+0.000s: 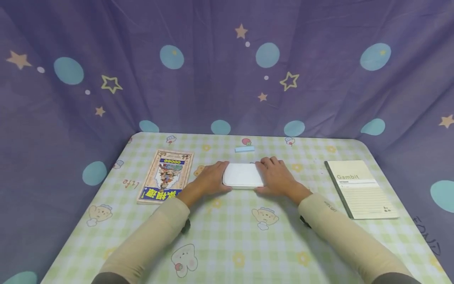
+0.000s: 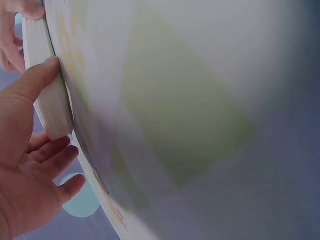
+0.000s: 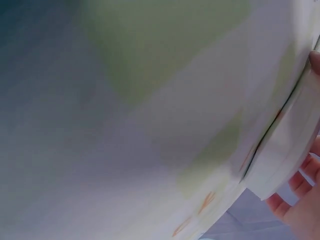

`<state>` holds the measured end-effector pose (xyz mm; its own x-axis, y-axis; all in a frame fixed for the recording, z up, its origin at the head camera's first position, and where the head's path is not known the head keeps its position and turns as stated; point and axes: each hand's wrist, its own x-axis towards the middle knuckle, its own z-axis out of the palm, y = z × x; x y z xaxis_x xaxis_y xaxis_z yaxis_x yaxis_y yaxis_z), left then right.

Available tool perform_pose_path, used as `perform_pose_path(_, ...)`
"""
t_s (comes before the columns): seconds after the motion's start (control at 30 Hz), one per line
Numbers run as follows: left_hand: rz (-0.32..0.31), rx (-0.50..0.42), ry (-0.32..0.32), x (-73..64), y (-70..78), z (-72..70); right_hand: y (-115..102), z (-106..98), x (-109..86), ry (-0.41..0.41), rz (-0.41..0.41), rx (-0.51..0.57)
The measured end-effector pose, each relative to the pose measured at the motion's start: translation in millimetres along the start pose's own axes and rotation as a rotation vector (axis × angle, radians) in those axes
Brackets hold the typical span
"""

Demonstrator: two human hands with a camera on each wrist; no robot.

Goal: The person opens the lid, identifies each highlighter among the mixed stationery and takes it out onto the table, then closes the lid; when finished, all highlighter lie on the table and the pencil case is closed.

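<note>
A white, flat box with rounded corners lies on the checked tablecloth, in the middle of the head view. My left hand grips its left end, the thumb at the near side and the fingers around the end. At the right end, my right hand holds it the same way. In the left wrist view the left thumb presses on the box's side, close over the cloth. The right wrist view shows right fingertips at the box's far edge.
An illustrated booklet lies to the left, partly behind the left forearm. A cream notebook with a dark spine is on the right. Beyond the box sits a small light-blue bar. A purple patterned curtain hangs behind the table.
</note>
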<state>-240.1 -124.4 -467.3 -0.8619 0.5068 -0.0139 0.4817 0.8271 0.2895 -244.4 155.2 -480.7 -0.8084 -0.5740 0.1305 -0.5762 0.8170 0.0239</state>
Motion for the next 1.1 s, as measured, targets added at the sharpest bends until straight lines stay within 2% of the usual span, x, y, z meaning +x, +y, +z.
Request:
perform_pose_path(0.43, -0.006, -0.001, -0.008, 3.9, -0.8, 5.2, -3.5, 2.4, -0.7, 0.045, -0.008, -0.050)
perform_pose_path(0.6, -0.008, 0.017, 0.009, 4.5, 0.0, 3.3, -3.5, 1.8, 2.3, 0.059, -0.016, -0.050)
perform_pose_path(0.83, -0.025, 0.033, -0.001, 4.7, 4.9, -0.9, 0.8, 0.4, 5.1, 0.093, -0.057, -0.070)
perform_pose_path(1.1, -0.033, 0.041, 0.017, 2.7, 8.5, -0.3, -6.7, 3.6, 3.6, 0.065, -0.037, -0.104)
